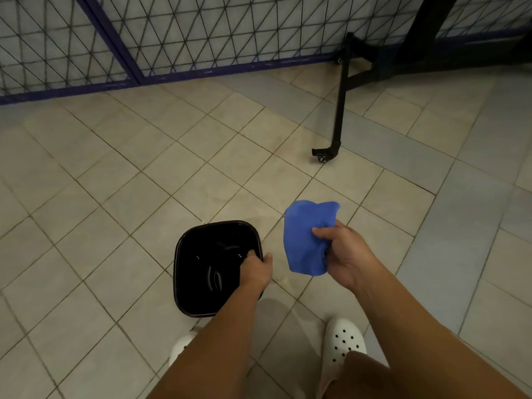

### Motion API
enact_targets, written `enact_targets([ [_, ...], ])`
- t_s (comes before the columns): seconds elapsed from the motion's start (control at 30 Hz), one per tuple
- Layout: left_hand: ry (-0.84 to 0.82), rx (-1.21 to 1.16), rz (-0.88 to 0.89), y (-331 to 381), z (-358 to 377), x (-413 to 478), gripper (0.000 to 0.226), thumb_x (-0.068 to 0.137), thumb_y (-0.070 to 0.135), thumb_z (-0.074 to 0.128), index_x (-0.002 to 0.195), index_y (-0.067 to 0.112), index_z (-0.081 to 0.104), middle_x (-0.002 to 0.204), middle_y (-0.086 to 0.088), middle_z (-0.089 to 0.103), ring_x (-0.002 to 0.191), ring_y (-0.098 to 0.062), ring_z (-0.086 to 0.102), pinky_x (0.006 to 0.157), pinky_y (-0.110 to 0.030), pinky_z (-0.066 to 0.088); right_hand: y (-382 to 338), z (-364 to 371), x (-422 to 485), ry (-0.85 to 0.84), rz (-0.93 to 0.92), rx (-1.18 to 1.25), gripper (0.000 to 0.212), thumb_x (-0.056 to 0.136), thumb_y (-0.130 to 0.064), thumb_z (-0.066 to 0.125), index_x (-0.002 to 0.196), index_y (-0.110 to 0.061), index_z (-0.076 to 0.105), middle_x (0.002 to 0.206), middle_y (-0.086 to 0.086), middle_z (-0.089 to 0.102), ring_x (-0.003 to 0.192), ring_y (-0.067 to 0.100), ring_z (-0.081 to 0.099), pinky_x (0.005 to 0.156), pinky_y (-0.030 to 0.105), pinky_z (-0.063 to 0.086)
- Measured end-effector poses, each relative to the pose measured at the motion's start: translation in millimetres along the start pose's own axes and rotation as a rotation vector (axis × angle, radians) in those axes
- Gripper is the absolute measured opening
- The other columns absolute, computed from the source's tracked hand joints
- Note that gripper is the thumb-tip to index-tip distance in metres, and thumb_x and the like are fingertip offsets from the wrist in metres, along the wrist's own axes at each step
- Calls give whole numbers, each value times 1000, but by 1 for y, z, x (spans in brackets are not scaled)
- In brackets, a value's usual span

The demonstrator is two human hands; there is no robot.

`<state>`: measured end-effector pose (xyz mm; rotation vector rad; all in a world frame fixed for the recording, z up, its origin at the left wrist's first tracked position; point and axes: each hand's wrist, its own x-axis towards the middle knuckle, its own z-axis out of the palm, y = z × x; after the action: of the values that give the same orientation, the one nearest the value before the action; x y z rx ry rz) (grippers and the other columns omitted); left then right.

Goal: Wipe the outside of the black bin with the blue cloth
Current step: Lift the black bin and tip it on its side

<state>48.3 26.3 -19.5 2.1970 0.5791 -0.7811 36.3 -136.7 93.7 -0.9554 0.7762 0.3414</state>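
A black bin with a squarish rim stands upright on the tiled floor, seen from above with its dark inside showing. My left hand grips its right rim, fingers curled inside and thumb outside. To the right of the bin, my right hand holds a crumpled blue cloth in the air, apart from the bin. The bin's outer walls are mostly hidden from this angle.
A wire mesh fence with a blue frame runs along the back. A black wheeled stand leg reaches onto the floor at upper right. My white perforated shoes stand just behind the bin on beige tiles.
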Motion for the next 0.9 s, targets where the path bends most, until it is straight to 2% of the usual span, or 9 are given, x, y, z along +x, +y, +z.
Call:
enact_targets([
  [0.07, -32, 23, -14, 0, 5, 5, 62, 105, 36, 42, 155, 3, 25, 150, -23, 45, 137, -38, 44, 109, -40, 38, 3, 3, 4, 10, 13, 21, 26, 89, -4, 51, 110, -18, 58, 105, 3, 66, 100, 20, 61, 79, 37, 50],
  [0.17, -37, 57, -31, 0, 8, 10, 54, 107, 30, 38, 152, 1, 29, 146, -24, 48, 133, -40, 47, 106, -41, 40, 7, 7, 10, 20, 30, 39, 21, 93, -11, 51, 112, -16, 58, 108, 3, 65, 101, 19, 61, 81, 35, 49],
  [0.33, -37, 109, -30, 6, 0, 7, 42, 105, 14, 38, 143, -4, 34, 137, -27, 52, 123, -39, 55, 92, -37, 46, 9, 11, 13, 29, 43, 28, 14, 95, -14, 49, 105, -14, 59, 103, 3, 66, 98, 19, 62, 83, 35, 49],
  [0.4, -9, 127, -42, 6, -7, 2, 43, 102, 7, 37, 144, -4, 31, 135, -27, 53, 120, -40, 56, 85, -36, 46, 8, 13, 12, 33, 45, 22, 14, 94, -13, 49, 103, -14, 59, 100, 4, 67, 95, 19, 63, 79, 35, 50],
  [0.53, 86, 95, -68, 2, -27, -11, 43, 101, 4, 41, 142, -2, 30, 133, -29, 53, 118, -42, 56, 84, -39, 45, 7, 17, 7, 57, 51, -27, 20, 91, -9, 49, 109, -11, 56, 99, 6, 66, 91, 21, 63, 69, 33, 48],
  [0.63, 183, 26, -84, -4, -50, -18, 41, 101, 4, 39, 141, -1, 30, 129, -30, 54, 116, -44, 57, 87, -45, 46, 10, 22, 5, 50, 50, -82, 21, 90, -7, 46, 108, -8, 56, 101, 10, 63, 91, 23, 62, 69, 35, 47],
  [0.73, 223, -99, -77, -13, -74, -20, 43, 103, 7, 39, 145, 2, 31, 124, -26, 56, 109, -38, 57, 84, -42, 46, 12, 32, 2, 26, 27, -108, 10, 91, -12, 50, 98, -12, 57, 99, 9, 63, 91, 23, 61, 78, 39, 46],
  [0.83, 211, -332, -80, -18, -94, -27, 40, 103, 12, 38, 143, 8, 40, 127, -21, 57, 112, -35, 55, 101, -49, 47, 15, 44, -1, 13, -16, -122, 22, 89, -21, 58, 110, -15, 55, 107, 8, 63, 99, 26, 61, 85, 43, 50],
  [0.9, 198, -473, -79, -16, -103, -37, 37, 103, 14, 39, 139, 10, 46, 127, -18, 58, 114, -35, 56, 103, -54, 46, 18, 52, -2, 54, -74, -182, 28, 88, -19, 60, 116, -18, 54, 104, 6, 64, 97, 25, 61, 86, 45, 50],
])
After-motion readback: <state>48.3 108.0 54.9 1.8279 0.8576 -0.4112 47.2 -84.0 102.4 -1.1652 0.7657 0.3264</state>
